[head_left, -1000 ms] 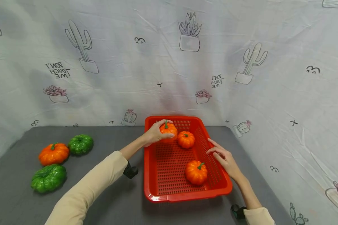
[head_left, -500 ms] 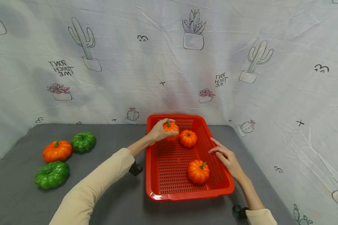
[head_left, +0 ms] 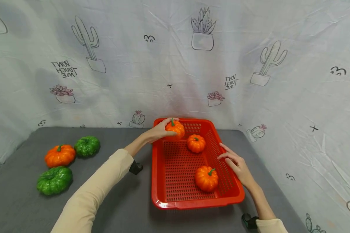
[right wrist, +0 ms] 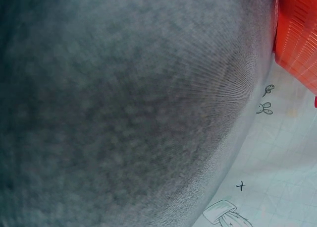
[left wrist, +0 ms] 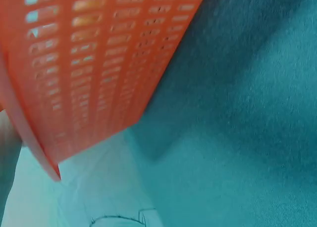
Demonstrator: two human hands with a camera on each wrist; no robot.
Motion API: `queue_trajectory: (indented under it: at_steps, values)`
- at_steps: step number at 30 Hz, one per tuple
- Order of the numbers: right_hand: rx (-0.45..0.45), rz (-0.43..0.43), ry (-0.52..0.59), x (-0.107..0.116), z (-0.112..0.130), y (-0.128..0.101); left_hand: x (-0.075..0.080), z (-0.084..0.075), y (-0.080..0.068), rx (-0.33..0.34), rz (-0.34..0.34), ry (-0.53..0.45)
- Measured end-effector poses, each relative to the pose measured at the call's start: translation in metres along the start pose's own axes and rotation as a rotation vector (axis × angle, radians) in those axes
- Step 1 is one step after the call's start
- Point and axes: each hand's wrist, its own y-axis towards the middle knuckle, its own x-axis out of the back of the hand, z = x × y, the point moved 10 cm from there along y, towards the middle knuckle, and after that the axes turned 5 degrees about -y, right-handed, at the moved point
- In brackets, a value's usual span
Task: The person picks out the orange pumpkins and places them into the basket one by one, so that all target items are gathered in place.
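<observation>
My left hand (head_left: 158, 132) grips a small orange pumpkin (head_left: 178, 128) with a green stem, over the back left corner of a red plastic basket (head_left: 155, 174). Two more orange pumpkins sit inside: one pumpkin (head_left: 196, 143) near the back, the other pumpkin (head_left: 206, 179) toward the front right. My right hand (head_left: 237, 165) lies at the basket's right rim, its fingers loosely extended over the inner wall. From the left wrist, the basket's slotted outer wall (left wrist: 99, 83) shows, with a sliver of hand at the left edge; the held pumpkin is hidden there.
On the left of the grey table (head_left: 116, 200) lie an orange pumpkin (head_left: 60, 156) and two green ones, a rear green pumpkin (head_left: 87, 146) and a front green pumpkin (head_left: 54, 181). A white cloth (head_left: 122, 64) printed with cacti hangs behind and along the right side.
My left hand has shifted slightly back and left with the pumpkin, which now sits farther from the one beside it. The right hand stays at the rim. The head view has moved a little.
</observation>
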Motion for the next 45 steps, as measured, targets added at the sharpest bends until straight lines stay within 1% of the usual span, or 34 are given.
queue_trajectory:
  at_steps: [2, 6, 8, 10, 13, 16, 19, 22, 23, 26, 29, 32, 34, 37, 42, 45]
  values:
    - [-0.010, 0.000, 0.005, 0.000, 0.002, 0.001, 0.003, -0.002, -0.002, -0.015, 0.011, 0.089]
    - [-0.017, 0.003, 0.006, 0.000, 0.000, 0.001, 0.004, -0.006, -0.003, -0.035, 0.024, 0.376]
    - [-0.021, 0.001, 0.013, 0.000, -0.003, 0.001, 0.002, -0.006, 0.000, -0.046, 0.041, 0.491]
    - [-0.023, 0.002, 0.021, 0.000, -0.008, 0.001, -0.001, -0.006, 0.003, -0.049, 0.059, 0.572]
    - [-0.023, 0.004, 0.024, -0.001, -0.019, -0.001, -0.002, -0.001, 0.009, -0.032, 0.083, 0.620]
    - [-0.021, 0.005, 0.020, -0.001, -0.028, -0.003, -0.004, 0.003, 0.014, -0.014, 0.110, 0.613]
    - [-0.021, 0.004, 0.017, 0.000, -0.029, -0.003, -0.005, 0.004, 0.018, -0.013, 0.140, 0.600]
    - [-0.018, 0.006, 0.016, 0.000, -0.021, -0.001, -0.005, 0.003, 0.019, -0.020, 0.157, 0.588]
    - [-0.018, 0.007, 0.015, 0.000, -0.017, 0.000, -0.006, 0.002, 0.018, -0.031, 0.159, 0.589]
    - [-0.018, 0.004, 0.006, 0.001, -0.006, 0.001, -0.007, 0.001, 0.018, -0.037, 0.167, 0.561]
    - [-0.013, 0.003, -0.005, -0.001, -0.004, 0.000, -0.011, 0.003, 0.019, -0.038, 0.204, 0.527]
    - [-0.006, 0.007, -0.013, -0.003, -0.012, -0.004, -0.013, 0.007, 0.020, -0.017, 0.245, 0.463]
    - [-0.005, 0.008, -0.017, -0.005, -0.019, -0.006, -0.013, 0.010, 0.021, 0.004, 0.254, 0.426]
    - [0.002, 0.004, -0.018, -0.006, -0.029, -0.008, -0.011, 0.013, 0.022, 0.030, 0.239, 0.374]
    - [0.007, -0.005, -0.009, -0.005, -0.032, -0.007, -0.006, 0.016, 0.023, 0.078, 0.188, 0.394]
    - [-0.007, -0.007, -0.008, -0.004, -0.033, -0.006, -0.001, 0.018, 0.024, 0.122, 0.142, 0.407]
